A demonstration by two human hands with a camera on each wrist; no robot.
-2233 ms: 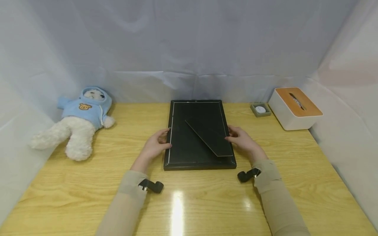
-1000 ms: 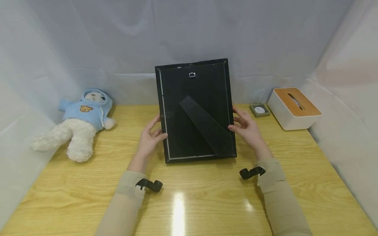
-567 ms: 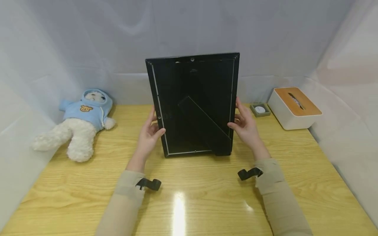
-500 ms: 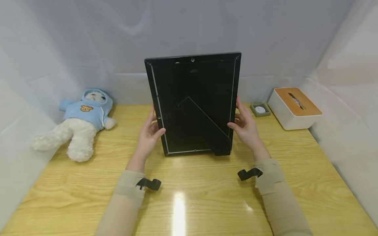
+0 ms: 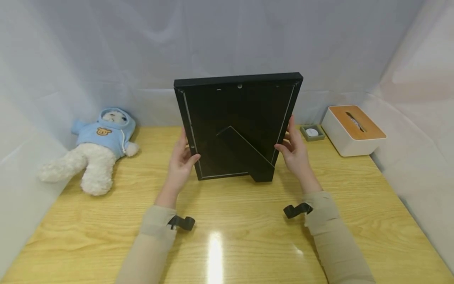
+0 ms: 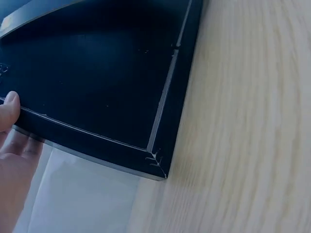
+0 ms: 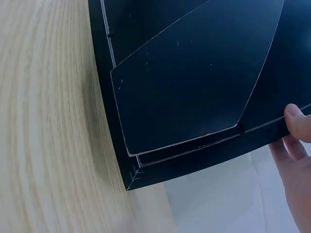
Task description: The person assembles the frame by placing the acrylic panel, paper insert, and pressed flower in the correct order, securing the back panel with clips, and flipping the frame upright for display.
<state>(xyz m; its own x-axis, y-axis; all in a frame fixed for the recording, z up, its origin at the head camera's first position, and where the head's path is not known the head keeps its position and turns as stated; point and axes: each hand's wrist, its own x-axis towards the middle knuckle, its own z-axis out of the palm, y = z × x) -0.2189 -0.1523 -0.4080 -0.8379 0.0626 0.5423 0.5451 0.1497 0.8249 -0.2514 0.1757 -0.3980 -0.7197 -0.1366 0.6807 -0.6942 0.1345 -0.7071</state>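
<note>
A black picture frame (image 5: 209,106) stands raised in the middle of the head view, its back facing me and its top edge tipped toward me. My left hand (image 5: 180,163) grips its left side, thumb on the back and fingers behind. On the opposite side my right hand (image 5: 296,154) holds the frame the same way. A slanted stand leg (image 5: 260,167) on the back reaches down to the lower right; in the right wrist view the leg (image 7: 189,82) lies close to the backing. The lower corner (image 6: 158,165) shows close over the table in the left wrist view. The frame's front is hidden.
A plush toy (image 5: 103,146) in a blue hoodie leans at the left. At the back right sit a small grey-green box (image 5: 312,138) with a white round piece and a white tissue box (image 5: 349,138) with a wooden lid. White curtains (image 5: 227,39) enclose the wooden table (image 5: 248,236).
The frame was lying flat on the table, back upward. Both hands have lifted it upright, and its top edge has since tipped toward me.
</note>
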